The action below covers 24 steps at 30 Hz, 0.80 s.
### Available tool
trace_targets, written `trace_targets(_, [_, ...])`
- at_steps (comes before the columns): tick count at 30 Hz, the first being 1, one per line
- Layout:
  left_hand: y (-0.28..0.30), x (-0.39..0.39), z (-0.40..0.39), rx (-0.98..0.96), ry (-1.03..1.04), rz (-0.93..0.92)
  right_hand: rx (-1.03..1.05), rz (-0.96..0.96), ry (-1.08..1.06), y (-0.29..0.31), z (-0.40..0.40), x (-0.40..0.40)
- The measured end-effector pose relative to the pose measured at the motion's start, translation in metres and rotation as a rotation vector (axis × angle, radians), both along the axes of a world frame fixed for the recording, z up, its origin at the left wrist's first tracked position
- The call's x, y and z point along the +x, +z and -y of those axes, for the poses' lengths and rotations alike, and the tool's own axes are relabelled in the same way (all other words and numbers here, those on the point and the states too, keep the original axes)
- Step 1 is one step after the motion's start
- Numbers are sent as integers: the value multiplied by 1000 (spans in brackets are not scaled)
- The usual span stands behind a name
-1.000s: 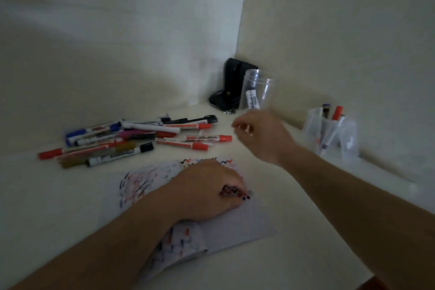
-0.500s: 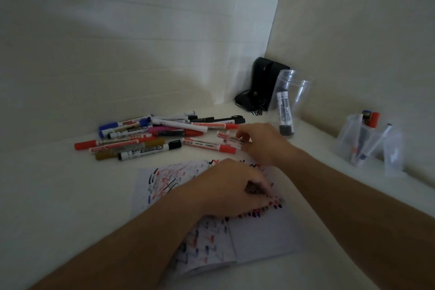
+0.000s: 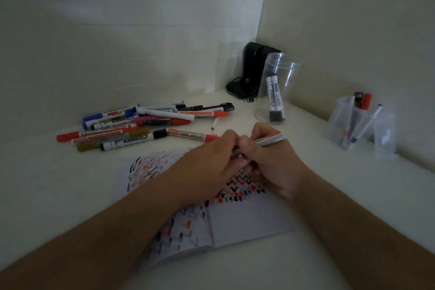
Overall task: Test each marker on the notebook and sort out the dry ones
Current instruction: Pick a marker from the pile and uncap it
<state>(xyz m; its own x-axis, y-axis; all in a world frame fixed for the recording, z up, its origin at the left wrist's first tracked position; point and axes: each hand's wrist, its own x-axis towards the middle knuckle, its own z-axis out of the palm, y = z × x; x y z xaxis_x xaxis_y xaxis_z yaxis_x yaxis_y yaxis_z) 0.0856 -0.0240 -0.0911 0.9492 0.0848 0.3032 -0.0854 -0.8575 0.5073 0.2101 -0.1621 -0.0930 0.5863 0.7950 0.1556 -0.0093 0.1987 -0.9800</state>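
Both hands meet above the open notebook (image 3: pixel 247 221), whose pages carry many coloured zigzags and dashes. My right hand (image 3: pixel 270 160) grips a red-and-white marker (image 3: pixel 270 140) whose rear end sticks out to the right. My left hand (image 3: pixel 211 160) pinches the marker's near end, where the cap sits; the cap itself is hidden by fingers. A pile of several markers (image 3: pixel 141 125) lies on the table beyond the notebook, to the left. A single red marker (image 3: pixel 190 134) lies just beyond my left hand.
A tall clear jar (image 3: pixel 277 92) holding two black-capped markers stands at the back. A second clear cup (image 3: pixel 348 122) with several markers is at the right by the wall. A black device (image 3: pixel 254 70) with a cable fills the corner. A small loose cap (image 3: pixel 214 123) lies near the pile.
My right hand drew back from the marker row with a red marker. My left hand lifted off the notebook and joined it at the marker's near end.
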Motion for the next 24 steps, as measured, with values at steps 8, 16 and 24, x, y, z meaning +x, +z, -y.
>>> trace_targets(8, [6, -1, 1, 64, -61, 0, 79, -122, 81, 1, 2, -7])
trace_targets(16, [6, 1, -3, -31, -54, -14, 112, -191, 90, 1, 3, -9])
trace_targets(24, [6, 1, -2, -36, 52, -228, -8, -9, -3, 9, 7, -9])
